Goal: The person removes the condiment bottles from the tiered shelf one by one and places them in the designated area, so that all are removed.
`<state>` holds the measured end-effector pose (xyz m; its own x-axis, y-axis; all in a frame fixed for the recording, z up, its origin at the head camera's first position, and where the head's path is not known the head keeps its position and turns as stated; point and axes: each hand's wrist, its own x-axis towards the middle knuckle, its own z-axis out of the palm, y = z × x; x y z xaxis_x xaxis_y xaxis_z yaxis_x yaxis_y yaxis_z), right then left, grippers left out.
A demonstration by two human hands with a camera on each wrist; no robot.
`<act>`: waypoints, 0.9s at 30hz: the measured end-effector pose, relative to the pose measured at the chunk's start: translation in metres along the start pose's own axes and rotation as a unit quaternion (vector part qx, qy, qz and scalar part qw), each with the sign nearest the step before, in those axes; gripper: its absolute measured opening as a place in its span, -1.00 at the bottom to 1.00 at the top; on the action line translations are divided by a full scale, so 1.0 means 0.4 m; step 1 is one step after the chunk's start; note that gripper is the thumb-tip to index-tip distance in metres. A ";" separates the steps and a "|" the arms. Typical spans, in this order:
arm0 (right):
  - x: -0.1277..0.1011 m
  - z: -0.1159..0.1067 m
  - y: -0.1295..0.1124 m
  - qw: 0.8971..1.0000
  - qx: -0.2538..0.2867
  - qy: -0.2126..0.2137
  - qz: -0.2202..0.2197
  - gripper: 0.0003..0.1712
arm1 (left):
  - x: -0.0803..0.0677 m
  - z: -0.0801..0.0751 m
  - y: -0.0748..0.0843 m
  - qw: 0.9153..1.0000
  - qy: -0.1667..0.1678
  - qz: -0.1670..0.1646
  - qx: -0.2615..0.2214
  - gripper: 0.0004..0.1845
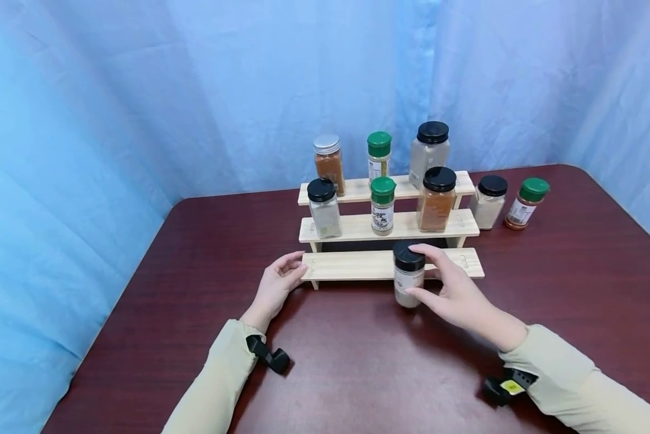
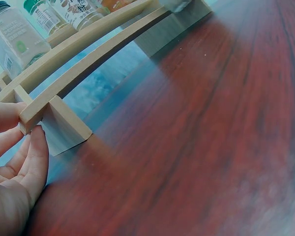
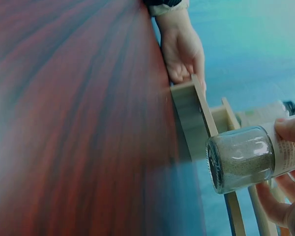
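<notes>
The stepped rack was pale, straight-edged wood, on a glossy, red-brown, grained bench. The left hand pinched the rack's lowest tier by its left end. The right hand gripped a jar at that tier's front: round clear glass, black lid, pale label, greyish powder inside.

The left sleeve and right sleeve are pale greenish cream, creased. Black straps carry small rounded black pods; the right set bears a yellow label.
</notes>
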<state>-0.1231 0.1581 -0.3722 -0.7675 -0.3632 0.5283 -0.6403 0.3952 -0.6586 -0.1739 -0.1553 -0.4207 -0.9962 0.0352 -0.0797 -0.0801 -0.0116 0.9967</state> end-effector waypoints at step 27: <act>-0.172 -0.318 0.237 0.986 -0.108 0.053 0.118 0.07 | 0.002 -0.002 -0.009 1.000 0.004 0.004 0.003 -0.56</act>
<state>-0.1350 0.3278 -0.4028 -0.8875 -0.1543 0.4343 -0.4263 0.6331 -0.6461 -0.1743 -0.1560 -0.4244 -0.9971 0.0263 -0.0720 -0.0721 -0.0063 0.9974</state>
